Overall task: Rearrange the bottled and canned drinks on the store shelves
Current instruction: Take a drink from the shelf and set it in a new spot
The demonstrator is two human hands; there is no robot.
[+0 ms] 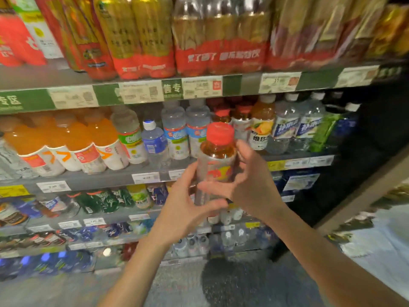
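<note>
a red-capped tea bottle is held upright in front of the drinks shelf, gripped low by the left hand and cupped on its side by the right hand, fingers curled around it

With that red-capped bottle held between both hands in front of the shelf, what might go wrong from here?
1. The left hand and right hand hold the red-capped bottle loosely, so it might slip.
2. The middle shelf is packed; pushing it in could topple the small blue-labelled bottle.
</note>
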